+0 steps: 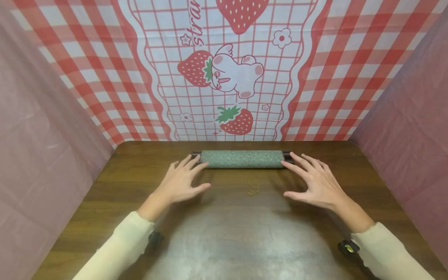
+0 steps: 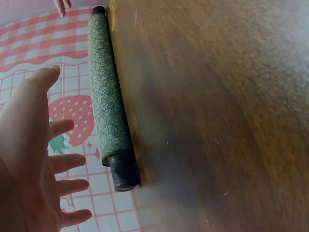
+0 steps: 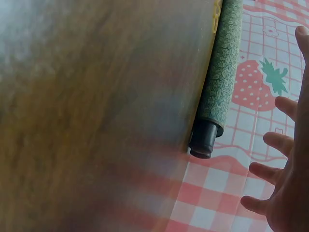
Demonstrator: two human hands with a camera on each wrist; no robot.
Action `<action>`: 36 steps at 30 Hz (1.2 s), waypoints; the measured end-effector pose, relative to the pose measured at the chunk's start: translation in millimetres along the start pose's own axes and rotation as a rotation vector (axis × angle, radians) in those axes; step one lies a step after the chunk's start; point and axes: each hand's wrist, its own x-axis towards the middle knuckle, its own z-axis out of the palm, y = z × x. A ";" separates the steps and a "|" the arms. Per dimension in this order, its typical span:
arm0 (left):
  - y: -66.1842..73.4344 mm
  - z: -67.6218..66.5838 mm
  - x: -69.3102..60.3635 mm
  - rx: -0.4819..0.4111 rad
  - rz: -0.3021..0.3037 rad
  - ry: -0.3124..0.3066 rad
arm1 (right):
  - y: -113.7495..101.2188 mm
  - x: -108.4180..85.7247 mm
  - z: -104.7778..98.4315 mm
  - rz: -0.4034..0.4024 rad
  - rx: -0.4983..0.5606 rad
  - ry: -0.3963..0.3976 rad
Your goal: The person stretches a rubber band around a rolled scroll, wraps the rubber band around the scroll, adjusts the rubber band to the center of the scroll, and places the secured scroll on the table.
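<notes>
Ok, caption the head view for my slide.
Hands spread near a green scroll, a thin yellow loop on the table.

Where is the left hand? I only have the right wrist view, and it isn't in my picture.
Observer: The head view shows the left hand near the left end of the roll.
Operator: Is it gripping that end?
Observer: No. In the left wrist view, a gap shows between it and the roll.
Operator: And the band, is it touching the roll?
Observer: No. In the head view, a strip of table shows between them.
</notes>
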 end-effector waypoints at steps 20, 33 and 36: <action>5.0 5.0 11.9 -0.070 0.098 0.019 | -11.0 -10.1 3.6 0.083 0.275 0.017; 18.3 10.1 26.7 -0.052 0.138 -0.002 | -16.7 -12.5 4.4 0.067 0.285 0.021; 19.8 11.5 28.2 -0.050 0.146 0.004 | -17.8 -12.6 4.5 0.062 0.280 0.027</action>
